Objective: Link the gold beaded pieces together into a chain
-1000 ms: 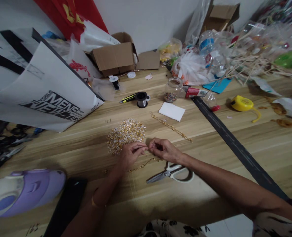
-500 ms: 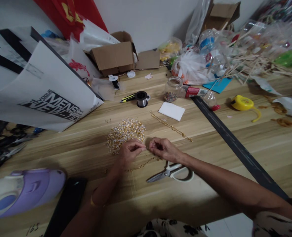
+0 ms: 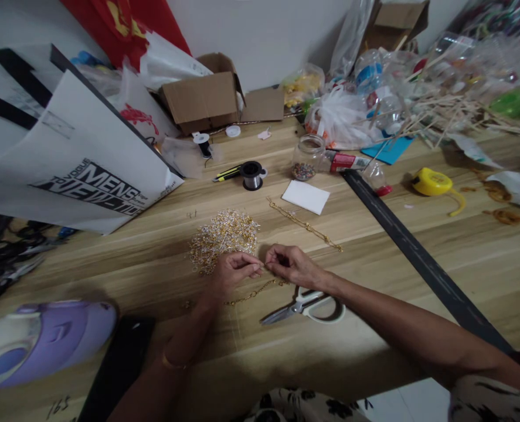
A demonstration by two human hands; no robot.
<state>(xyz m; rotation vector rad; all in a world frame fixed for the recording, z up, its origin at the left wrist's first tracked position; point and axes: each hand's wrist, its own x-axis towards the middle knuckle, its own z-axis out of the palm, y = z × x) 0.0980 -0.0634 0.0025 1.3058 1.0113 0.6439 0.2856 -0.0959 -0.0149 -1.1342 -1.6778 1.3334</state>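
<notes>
My left hand and my right hand meet fingertip to fingertip over the wooden table. Each is pinched closed on something too small to make out between them. Just behind my left hand lies a heap of small gold and silver findings. A gold chain runs along the table below both hands. Under my right wrist rest scissors with pale handles, blades pointing left. A second gold chain lies stretched out beyond my right hand.
Behind the hands stand a wire spool, a cutter knife, a jar of beads and a white card. A black metal ruler and a yellow tape measure lie right. Pliers and a paper bag are left.
My left hand has shifted very slightly right, its fingertips closer to those of my right hand. The heap, chains and scissors lie as before.
</notes>
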